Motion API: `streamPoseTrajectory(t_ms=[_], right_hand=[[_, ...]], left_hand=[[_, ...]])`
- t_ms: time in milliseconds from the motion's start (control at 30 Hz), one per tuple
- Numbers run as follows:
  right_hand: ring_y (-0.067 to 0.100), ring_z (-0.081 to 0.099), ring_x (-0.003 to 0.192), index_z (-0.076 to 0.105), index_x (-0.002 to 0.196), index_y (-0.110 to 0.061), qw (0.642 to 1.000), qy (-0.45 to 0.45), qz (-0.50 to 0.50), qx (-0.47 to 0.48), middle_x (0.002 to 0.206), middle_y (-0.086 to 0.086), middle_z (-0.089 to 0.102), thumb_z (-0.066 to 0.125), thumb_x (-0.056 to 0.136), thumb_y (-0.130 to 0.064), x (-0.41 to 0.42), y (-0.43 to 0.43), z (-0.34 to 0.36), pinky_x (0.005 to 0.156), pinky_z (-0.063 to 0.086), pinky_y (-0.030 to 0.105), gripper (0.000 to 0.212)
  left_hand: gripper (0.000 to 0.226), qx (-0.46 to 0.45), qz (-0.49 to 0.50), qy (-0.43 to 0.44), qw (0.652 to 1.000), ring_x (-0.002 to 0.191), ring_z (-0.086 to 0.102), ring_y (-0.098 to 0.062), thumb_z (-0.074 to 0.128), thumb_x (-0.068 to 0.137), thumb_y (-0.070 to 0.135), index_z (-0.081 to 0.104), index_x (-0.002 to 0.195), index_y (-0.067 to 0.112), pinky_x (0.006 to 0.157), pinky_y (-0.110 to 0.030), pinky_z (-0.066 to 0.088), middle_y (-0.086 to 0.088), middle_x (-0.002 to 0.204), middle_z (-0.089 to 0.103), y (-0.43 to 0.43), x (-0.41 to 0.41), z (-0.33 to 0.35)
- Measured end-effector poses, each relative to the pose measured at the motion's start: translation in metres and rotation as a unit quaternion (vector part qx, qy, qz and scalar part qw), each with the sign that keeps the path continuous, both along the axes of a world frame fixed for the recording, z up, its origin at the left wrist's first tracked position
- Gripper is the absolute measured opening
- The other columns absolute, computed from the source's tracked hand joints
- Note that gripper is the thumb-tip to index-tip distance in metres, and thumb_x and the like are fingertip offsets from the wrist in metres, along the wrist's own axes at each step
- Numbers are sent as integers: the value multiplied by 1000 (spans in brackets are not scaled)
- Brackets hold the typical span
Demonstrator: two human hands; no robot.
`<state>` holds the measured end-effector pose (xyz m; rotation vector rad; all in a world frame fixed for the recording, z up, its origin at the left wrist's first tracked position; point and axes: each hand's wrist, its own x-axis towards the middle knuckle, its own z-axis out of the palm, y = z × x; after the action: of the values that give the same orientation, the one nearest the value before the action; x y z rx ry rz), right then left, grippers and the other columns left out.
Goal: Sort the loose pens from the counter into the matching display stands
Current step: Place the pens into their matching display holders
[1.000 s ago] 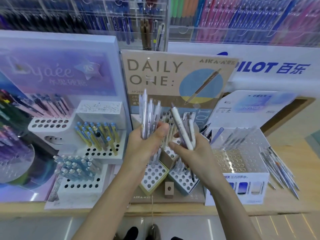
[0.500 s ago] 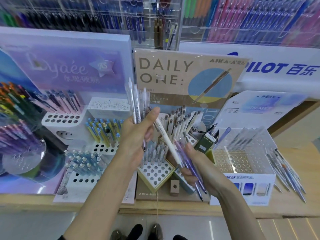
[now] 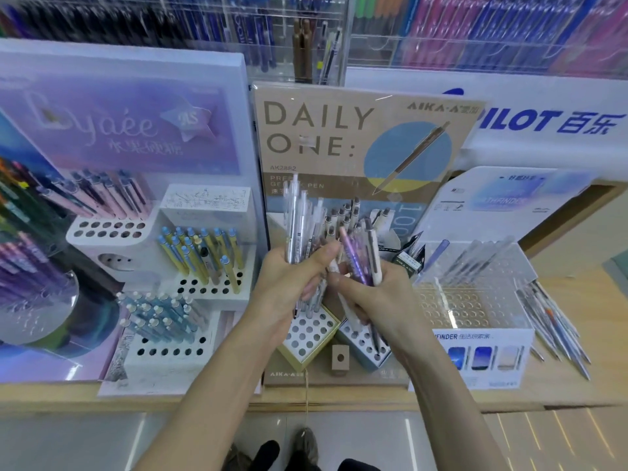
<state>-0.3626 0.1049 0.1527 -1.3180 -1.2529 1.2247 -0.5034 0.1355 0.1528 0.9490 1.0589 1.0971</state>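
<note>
Above the front edge of the counter (image 3: 577,392), our left hand (image 3: 289,288) gripped a pen bundle (image 3: 299,226) upright; our right hand (image 3: 379,299), nearer the blue stand (image 3: 367,351) below, held a tilted purple pen (image 3: 353,258).

1. Bright, even shop light falls from above; shadows are faint and soft.
2. Glare streaks the glossy cover of the sign (image 3: 339,130) and the clear stand (image 3: 475,300); pale light bars reflect on the floor (image 3: 509,436).
3. The racks (image 3: 475,28) along the top and the far left edge smear with blur.
4. Wide-angle distortion bows the counter (image 3: 605,300) and tilts the outer displays.
5. The left hand (image 3: 285,287) and right hand (image 3: 380,300) look fairly sharp; their pens (image 3: 299,226) blur slightly.
</note>
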Motion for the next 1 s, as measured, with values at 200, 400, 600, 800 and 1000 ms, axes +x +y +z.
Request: streamPoseTrajectory(t_ms=[200, 400, 600, 800, 1000], right_hand=[[17, 40, 41, 60, 68, -9, 991, -1, -134, 22, 56, 18, 52, 68, 87, -20, 28, 7, -6, 38, 36, 24, 23], [13, 42, 37, 60, 67, -9, 989, -13, -144, 43, 58, 9, 61, 66, 89, -21, 18, 24, -17, 38, 38, 20, 26], [14, 45, 41, 65, 66, -15, 987, -26, -156, 37, 63, 11, 65, 67, 89, -23, 10, 34, -31, 40, 42, 29, 24], [11, 45, 40, 67, 69, -20, 987, 5, -155, 48, 66, 11, 67, 66, 90, -18, 10, 30, -35, 38, 40, 21, 21], [7, 43, 37, 64, 85, 5, 989, 7, -140, 51, 72, 8, 71, 65, 90, -15, 11, 18, -41, 38, 38, 17, 21]], left_hand=[[20, 9, 24, 18, 1000, 37, 28, -6, 68, 84, 30, 68, 94, 12, 37, -16, 25, 7, 42, 34, -1, -8, -14], [4, -11, 63, 20, 998, 37, 29, -4, 64, 89, 18, 67, 92, 16, 38, -15, 25, 10, 42, 36, -3, -13, -25], [2, -8, 75, 27, 997, 38, 29, -4, 66, 88, 22, 67, 86, 22, 37, -15, 25, 11, 42, 36, -1, -18, -30], [3, -9, 77, 23, 997, 38, 29, -4, 67, 87, 24, 68, 84, 25, 37, -16, 25, 9, 42, 35, -1, -19, -31], [6, -6, 67, 29, 997, 38, 29, -5, 64, 89, 25, 66, 89, 19, 40, -17, 25, 9, 43, 35, -1, -16, -29]])
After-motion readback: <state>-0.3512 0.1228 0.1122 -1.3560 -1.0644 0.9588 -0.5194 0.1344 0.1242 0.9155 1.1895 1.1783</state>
